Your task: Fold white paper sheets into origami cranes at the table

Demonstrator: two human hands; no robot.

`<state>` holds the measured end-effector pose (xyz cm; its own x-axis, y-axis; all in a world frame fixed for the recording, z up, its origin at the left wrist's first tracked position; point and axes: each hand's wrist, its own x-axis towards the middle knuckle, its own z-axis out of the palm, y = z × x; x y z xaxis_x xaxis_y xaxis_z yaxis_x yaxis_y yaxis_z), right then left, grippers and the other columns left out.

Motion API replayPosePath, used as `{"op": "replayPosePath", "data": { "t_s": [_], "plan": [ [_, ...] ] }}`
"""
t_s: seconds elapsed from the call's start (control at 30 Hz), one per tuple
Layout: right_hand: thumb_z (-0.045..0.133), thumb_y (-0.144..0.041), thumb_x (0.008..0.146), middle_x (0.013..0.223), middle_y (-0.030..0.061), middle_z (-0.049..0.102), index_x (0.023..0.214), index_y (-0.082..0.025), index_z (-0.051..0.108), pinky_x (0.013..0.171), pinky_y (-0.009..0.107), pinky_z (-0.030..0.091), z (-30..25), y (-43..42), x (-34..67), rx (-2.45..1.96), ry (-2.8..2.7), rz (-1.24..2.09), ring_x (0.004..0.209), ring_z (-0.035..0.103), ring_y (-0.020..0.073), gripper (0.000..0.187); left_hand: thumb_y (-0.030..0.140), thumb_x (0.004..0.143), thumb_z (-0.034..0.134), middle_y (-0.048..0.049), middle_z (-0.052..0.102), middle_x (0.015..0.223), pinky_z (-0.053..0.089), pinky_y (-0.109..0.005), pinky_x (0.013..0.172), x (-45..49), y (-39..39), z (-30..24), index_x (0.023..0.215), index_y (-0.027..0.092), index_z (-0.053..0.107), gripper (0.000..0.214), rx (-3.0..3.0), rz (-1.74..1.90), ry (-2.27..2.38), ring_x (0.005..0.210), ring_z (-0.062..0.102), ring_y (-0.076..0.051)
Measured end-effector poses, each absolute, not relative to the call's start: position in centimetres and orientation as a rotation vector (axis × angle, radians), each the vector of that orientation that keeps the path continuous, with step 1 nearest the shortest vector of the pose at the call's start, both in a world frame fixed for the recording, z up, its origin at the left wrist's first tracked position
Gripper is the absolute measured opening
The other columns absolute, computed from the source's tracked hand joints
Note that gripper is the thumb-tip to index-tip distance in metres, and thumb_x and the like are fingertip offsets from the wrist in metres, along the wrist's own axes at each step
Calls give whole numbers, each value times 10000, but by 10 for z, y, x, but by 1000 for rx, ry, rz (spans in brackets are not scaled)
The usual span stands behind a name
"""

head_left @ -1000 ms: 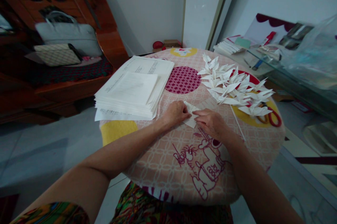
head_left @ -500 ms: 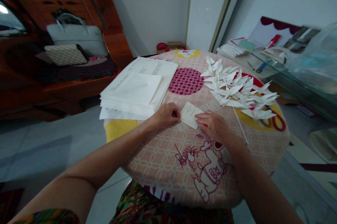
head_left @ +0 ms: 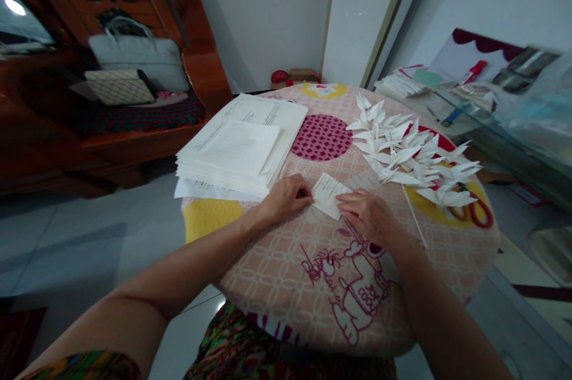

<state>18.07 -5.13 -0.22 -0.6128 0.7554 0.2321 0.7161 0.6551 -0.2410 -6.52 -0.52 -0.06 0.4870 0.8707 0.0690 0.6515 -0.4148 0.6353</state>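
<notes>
A small folded white paper [head_left: 328, 190] lies flat on the round table's patterned cloth [head_left: 277, 267]. My left hand [head_left: 286, 196] rests beside its left corner with the fingers curled, pinching that edge. My right hand [head_left: 366, 214] presses its fingertips onto the paper's near right edge. A pile of several folded white paper cranes [head_left: 409, 153] lies to the right, beyond my right hand. A thick stack of white paper sheets [head_left: 241, 150] sits at the table's far left.
Red-handled scissors [head_left: 474, 212] lie under the cranes at the right rim, with a thin white stick [head_left: 414, 220] beside my right wrist. A wooden bench with a grey bag [head_left: 138, 58] stands left. A glass shelf [head_left: 500, 124] with clutter is right.
The folded paper has been laid flat and its face now shows. My left hand slid off it to its left corner. The view shifted slightly.
</notes>
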Motion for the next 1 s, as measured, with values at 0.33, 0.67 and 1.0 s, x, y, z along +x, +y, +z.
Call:
{"op": "replayPosePath", "data": {
  "t_s": [0.33, 0.67, 1.0],
  "plan": [
    [570, -67, 865, 1047, 97, 754, 791, -193, 752, 871, 411, 516, -2, -52, 180, -1178, -2554, 206, 924, 665, 243, 233, 232, 851, 656, -29, 646, 908, 458, -263, 757, -55, -6, 0, 844, 177, 714, 79, 2293, 442, 1255, 826, 602, -152],
    [568, -77, 870, 961, 89, 754, 767, -185, 728, 843, 379, 505, 1, -52, 180, -1154, -2583, 172, 851, 652, 222, 219, 274, 872, 632, -60, 683, 918, 451, -293, 768, -41, 2, 5, 846, 160, 716, 144, 2336, 245, 1390, 852, 618, -191],
    [557, -89, 882, 972, 101, 752, 754, -182, 719, 865, 397, 507, 0, -54, 180, -1191, -2570, 170, 876, 654, 239, 227, 359, 883, 651, -62, 702, 918, 437, -292, 758, -35, 7, 2, 858, 163, 701, 204, 2345, 234, 1346, 869, 630, -200]
  ]
}}
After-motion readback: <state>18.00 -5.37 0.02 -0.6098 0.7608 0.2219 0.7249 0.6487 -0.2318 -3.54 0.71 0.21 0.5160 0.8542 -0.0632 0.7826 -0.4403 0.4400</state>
